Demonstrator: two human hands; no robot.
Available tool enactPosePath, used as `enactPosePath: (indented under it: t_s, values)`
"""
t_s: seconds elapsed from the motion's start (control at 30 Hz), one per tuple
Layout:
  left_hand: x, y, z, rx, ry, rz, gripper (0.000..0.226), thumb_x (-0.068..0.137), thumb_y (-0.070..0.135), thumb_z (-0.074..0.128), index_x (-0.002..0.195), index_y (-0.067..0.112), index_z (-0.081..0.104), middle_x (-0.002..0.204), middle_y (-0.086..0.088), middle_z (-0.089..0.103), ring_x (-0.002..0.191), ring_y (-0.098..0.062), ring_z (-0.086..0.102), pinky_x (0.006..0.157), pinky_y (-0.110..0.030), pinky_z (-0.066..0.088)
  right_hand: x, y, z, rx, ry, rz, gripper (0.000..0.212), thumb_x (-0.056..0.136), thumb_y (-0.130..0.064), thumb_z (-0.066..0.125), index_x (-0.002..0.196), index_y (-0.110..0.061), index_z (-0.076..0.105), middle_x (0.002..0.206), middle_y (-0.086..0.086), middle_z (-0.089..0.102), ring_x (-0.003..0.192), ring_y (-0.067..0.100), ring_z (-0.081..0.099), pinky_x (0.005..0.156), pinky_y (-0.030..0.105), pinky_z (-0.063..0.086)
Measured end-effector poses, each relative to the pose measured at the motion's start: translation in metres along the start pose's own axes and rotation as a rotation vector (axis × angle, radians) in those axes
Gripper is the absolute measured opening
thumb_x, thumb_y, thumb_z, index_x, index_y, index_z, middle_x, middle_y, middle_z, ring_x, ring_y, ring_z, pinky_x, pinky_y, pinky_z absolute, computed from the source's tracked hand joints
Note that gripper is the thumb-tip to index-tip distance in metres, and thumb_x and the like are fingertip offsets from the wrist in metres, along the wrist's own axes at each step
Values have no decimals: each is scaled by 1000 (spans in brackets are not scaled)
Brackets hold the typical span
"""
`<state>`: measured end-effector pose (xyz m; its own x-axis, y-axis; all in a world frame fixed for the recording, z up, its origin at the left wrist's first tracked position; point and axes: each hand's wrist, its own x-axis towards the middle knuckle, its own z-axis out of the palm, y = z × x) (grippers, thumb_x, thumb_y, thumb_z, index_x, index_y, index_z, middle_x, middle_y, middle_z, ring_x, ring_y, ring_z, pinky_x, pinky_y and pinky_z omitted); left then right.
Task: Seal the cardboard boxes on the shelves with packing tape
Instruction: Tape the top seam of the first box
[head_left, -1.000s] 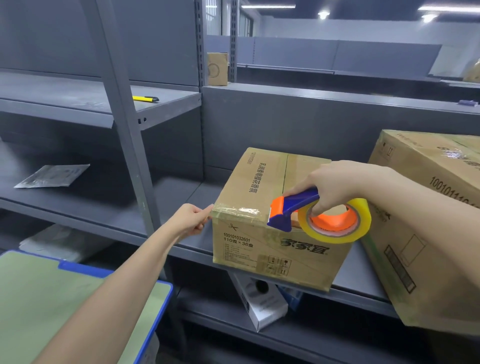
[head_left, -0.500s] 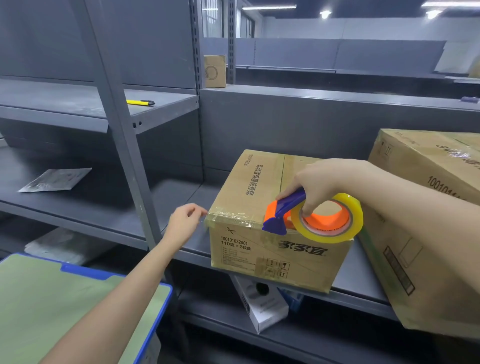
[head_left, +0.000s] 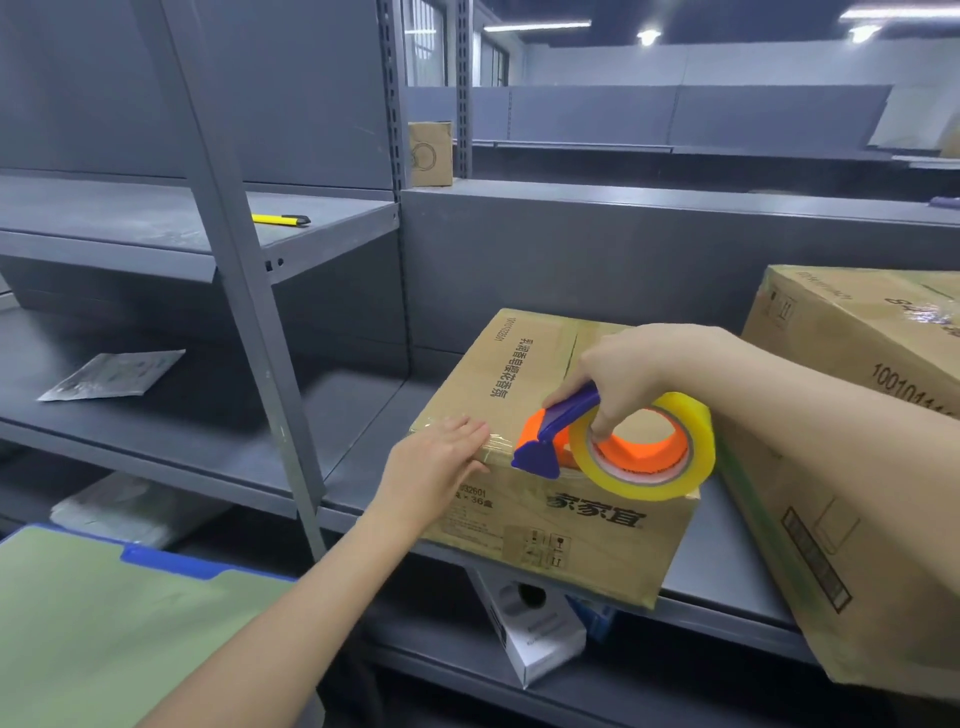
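Note:
A brown cardboard box (head_left: 524, 364) with black print sits on the grey middle shelf (head_left: 218, 415), its front corner jutting past the shelf edge. Clear tape runs along its front top edge. My right hand (head_left: 623, 374) grips the blue handle of an orange tape dispenser (head_left: 550, 436) carrying a yellow tape roll (head_left: 649, 483), held against the box's front top edge. My left hand (head_left: 436, 467) lies flat with straight fingers on the taped front left corner of the box.
A larger cardboard box (head_left: 857, 415) leans tilted at the right. A yellow utility knife (head_left: 280, 220) lies on the upper shelf, a grey pouch (head_left: 114, 374) on the middle shelf. A green, blue-edged cart top (head_left: 93, 623) is at lower left. A white box (head_left: 535, 639) sits on the lower shelf.
My left hand moved right from the box's left side onto its front top corner and flattened over the tape. The dispenser stayed at the front top edge.

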<state>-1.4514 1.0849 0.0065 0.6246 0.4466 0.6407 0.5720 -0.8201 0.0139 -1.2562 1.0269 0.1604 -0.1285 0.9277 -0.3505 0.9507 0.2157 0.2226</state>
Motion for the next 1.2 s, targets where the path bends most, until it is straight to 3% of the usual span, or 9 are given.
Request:
enactPosePath:
  t_s: [0.17, 0.23, 0.37, 0.53, 0.63, 0.8, 0.93, 1.07, 1.2]
  values:
    - [-1, -25, -4, -95, -56, -40, 46, 63, 13, 85, 107, 13, 71, 109, 0, 69, 101, -24, 66, 80, -38, 55, 12, -16, -8, 10, -24, -20, 59, 83, -38, 67, 137, -35, 43, 106, -9, 53, 88, 11, 46, 62, 18, 35]
    - [-2, -25, -4, -93, -53, -42, 45, 63, 14, 85, 106, 15, 72, 108, 1, 70, 101, -23, 66, 80, -37, 54, 10, -13, -8, 30, -42, -8, 61, 83, -38, 67, 138, -36, 42, 102, -11, 54, 80, 9, 47, 60, 16, 35]
    - [0, -24, -7, -127, -83, -88, 34, 71, 20, 79, 103, 19, 71, 105, 2, 71, 100, -20, 67, 69, -39, 59, -7, 1, -8, 48, -72, 39, 66, 80, -39, 68, 138, -45, 36, 80, -23, 44, 69, 4, 45, 56, 14, 33]
    - [-1, -21, -8, -153, -40, -106, 36, 65, 15, 83, 98, 22, 70, 98, 3, 71, 93, -8, 59, 56, -38, 58, -28, 15, 1, 120, -34, -1, 66, 81, -37, 65, 139, -46, 34, 100, -13, 59, 81, 7, 53, 68, 19, 43]
    - [0, -20, -9, -149, -60, -91, 35, 63, 12, 84, 94, 20, 69, 92, 2, 70, 82, -13, 63, 50, -39, 57, -40, 22, 7, 95, -24, -5, 66, 81, -38, 64, 138, -48, 32, 98, -11, 60, 79, 8, 53, 70, 21, 44]
    - [1, -22, -5, -150, -140, -134, 26, 77, 14, 74, 102, 17, 69, 102, -1, 69, 91, -23, 67, 66, -45, 57, -64, 42, 25, 103, -9, 34, 68, 82, -41, 62, 138, -53, 26, 103, -7, 63, 85, 11, 59, 72, 25, 49]
    - [3, -21, -7, -132, -203, -160, 24, 81, 13, 69, 104, 16, 68, 105, -7, 67, 99, -28, 62, 71, -49, 55, -84, 58, 39, 117, -16, 63, 67, 80, -41, 61, 136, -57, 27, 95, -9, 64, 77, 7, 57, 68, 23, 47]
    - [4, -19, -9, -115, -280, -214, 34, 86, 20, 64, 120, 21, 62, 121, 1, 62, 115, -21, 56, 87, -47, 51, -102, 66, 52, 156, -38, 88, 65, 82, -40, 59, 137, -56, 27, 77, -18, 58, 64, -2, 54, 54, 10, 40]
    - [10, -16, -15, -45, -374, -235, 46, 89, 30, 60, 133, 27, 50, 138, 6, 50, 129, -12, 44, 99, -38, 42, -98, 57, 58, 39, 10, 50, 66, 83, -37, 57, 141, -49, 27, 68, -19, 50, 57, 1, 48, 49, 12, 31]
